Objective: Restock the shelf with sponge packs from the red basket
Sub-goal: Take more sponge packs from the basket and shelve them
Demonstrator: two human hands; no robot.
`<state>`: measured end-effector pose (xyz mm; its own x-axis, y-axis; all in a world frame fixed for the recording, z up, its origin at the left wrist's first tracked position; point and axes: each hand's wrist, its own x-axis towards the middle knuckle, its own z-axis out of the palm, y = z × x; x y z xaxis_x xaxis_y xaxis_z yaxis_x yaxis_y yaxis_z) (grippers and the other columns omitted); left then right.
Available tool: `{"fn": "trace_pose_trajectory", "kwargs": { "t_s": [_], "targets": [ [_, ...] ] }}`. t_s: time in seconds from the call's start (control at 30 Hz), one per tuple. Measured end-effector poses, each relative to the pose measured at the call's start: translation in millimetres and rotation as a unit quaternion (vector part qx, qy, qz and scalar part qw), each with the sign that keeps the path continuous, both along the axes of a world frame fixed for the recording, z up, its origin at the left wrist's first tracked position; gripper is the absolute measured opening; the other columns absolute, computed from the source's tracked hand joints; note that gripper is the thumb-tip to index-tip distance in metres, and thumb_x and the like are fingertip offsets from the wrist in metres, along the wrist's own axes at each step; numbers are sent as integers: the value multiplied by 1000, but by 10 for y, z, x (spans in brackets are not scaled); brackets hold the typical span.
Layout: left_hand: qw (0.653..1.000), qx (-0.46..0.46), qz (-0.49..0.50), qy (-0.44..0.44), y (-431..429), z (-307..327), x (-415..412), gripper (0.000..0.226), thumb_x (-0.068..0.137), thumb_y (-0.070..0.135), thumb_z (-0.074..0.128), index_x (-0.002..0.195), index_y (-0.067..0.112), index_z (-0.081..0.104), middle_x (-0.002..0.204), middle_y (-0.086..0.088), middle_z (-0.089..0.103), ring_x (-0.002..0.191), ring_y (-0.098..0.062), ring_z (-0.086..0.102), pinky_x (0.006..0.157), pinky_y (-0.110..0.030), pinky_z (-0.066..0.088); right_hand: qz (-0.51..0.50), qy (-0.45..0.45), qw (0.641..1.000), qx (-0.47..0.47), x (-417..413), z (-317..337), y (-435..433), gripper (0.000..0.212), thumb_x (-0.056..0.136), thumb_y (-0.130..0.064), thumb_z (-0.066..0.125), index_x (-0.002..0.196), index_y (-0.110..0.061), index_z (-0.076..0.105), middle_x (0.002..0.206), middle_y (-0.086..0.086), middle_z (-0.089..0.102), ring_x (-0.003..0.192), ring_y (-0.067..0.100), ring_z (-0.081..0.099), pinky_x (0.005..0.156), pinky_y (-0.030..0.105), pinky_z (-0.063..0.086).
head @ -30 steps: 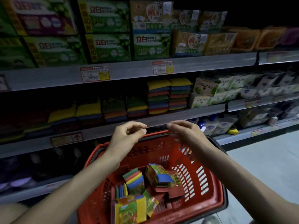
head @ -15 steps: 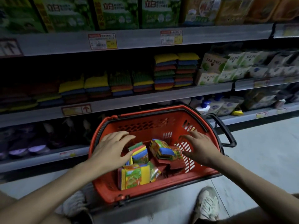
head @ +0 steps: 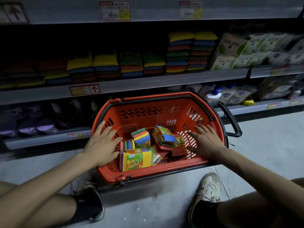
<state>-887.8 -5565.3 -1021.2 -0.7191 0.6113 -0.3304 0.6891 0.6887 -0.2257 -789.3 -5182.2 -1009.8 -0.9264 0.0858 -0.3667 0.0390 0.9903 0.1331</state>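
Note:
The red basket (head: 148, 111) stands on the floor in front of the shelf and holds several colourful sponge packs (head: 137, 159). My left hand (head: 102, 144) hovers over the basket's left side with fingers spread, holding nothing. My right hand (head: 206, 141) reaches in over the right side, fingers straight, close to a sponge pack (head: 166, 135) but not gripping it. On the middle shelf (head: 148, 82) behind the basket lie stacked sponge packs (head: 131, 65).
White boxed goods (head: 236, 51) fill the shelf's right part. Bottles and pouches (head: 230, 94) sit on the lower shelf at right, dark items (head: 37, 125) at left. My two shoes (head: 208, 190) stand on the grey floor before the basket, whose black handle (head: 230, 119) sticks out right.
Both hands dropped from above the basket rim down into the basket. The view tilted downward, and my legs and shoes came into sight.

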Motion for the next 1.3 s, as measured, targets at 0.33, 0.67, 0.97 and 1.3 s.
{"fn": "trace_pose_trajectory", "kwargs": {
  "t_s": [0.33,0.67,0.97,1.3],
  "targets": [
    [996,-86,23,-3,-363,25,-64,66,92,65,41,148,30,50,152,-11,48,147,-34,31,114,-55,-28,44,-36,998,-27,-154,-53,-416,78,91,-64,57,157,-29,33,163,8,31,152,30,25,124,49,16],
    [997,-64,33,3,-366,-10,-40,75,94,75,29,150,27,46,147,-10,50,145,-35,33,123,-61,-3,131,-65,989,-1,-533,-281,-794,68,91,-58,58,150,-28,43,147,9,48,139,31,42,117,44,29],
    [978,-14,76,-195,-70,-206,-16,87,91,75,47,156,18,34,151,-12,47,138,-32,46,109,-46,41,196,-89,973,-78,-967,-481,-1671,58,95,-48,59,147,-24,48,141,11,51,133,33,49,105,43,45],
    [949,18,154,-275,-57,-337,21,57,96,42,66,141,9,54,146,-17,40,132,-40,50,106,-45,45,131,-138,962,-197,-1638,-796,-2611,38,92,-42,65,119,-16,70,120,14,72,114,35,67,91,37,51]
  ]
}}
